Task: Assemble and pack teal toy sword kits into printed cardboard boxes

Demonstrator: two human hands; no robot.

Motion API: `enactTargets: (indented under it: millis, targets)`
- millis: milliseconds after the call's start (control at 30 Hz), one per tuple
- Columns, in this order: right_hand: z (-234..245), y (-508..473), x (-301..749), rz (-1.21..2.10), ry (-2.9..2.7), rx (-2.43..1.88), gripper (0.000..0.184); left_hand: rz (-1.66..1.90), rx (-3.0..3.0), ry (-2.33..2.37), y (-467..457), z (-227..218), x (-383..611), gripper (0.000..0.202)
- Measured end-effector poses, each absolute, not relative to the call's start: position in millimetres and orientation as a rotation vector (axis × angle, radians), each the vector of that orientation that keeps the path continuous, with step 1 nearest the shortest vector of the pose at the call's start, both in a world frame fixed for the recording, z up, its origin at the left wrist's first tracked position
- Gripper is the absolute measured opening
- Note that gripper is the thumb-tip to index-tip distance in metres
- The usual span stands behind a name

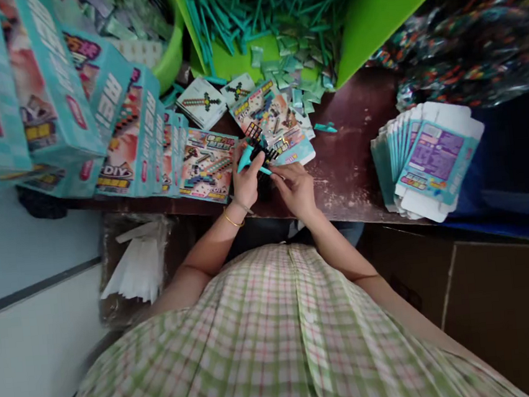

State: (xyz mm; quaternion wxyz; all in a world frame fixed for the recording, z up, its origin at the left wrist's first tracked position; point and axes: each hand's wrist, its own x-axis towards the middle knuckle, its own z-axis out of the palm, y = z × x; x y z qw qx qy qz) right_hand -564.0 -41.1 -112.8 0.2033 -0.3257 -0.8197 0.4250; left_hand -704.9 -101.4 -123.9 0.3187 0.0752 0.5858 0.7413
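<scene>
In the head view my left hand [246, 181] is closed around a turquoise plastic piece [244, 159] and a dark bundle with small light and orange squares [255, 138]. What the bundle is made of I cannot make out. My right hand [297, 186] pinches the end of a turquoise stick [264, 170] beside the left thumb. Whether the stick and the left hand's piece are joined is hidden by the fingers. Just beyond both hands lie printed flat boxes [269, 112] and a sheet with a pixel-style sword picture [201, 102].
A green bin [364, 20] of turquoise sticks and small packets stands at the back. Printed boxes [134, 136] line the left. Folded cartons [433, 157] are stacked at the right, near clear bags of colourful pieces [468, 29]. A loose turquoise piece [326, 127] lies on the table [347, 184].
</scene>
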Motion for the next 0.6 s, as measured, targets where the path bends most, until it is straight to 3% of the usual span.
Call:
enactTargets:
  millis: [100, 167, 233, 367, 533, 600]
  targets:
    - [-122, -47, -549, 1.12, -2.184, -1.01, 0.051, 1.941, 0.221, 1.527, -98, -123, -676, 0.034]
    - [-131, -49, -541, 1.288, -2.059, -0.975, 0.067, 1.938, 0.241, 1.525, -98, -121, -657, 0.033]
    - [-140, -55, -533, 1.511, -1.882, -0.92, 0.071, 1.926, 0.256, 1.542, -99, -120, -637, 0.035]
    - [-159, -63, -501, 1.67, -1.593, -1.006, 0.07, 1.766, 0.347, 1.515, -98, -121, -605, 0.047]
    - [-186, -36, -425, 1.553, -1.513, -1.241, 0.056, 1.385, 0.866, 1.538, -91, -128, -615, 0.07]
    - [-195, -23, -400, 1.489, -1.499, -1.313, 0.046, 1.303, 1.016, 1.742, -84, -128, -639, 0.067]
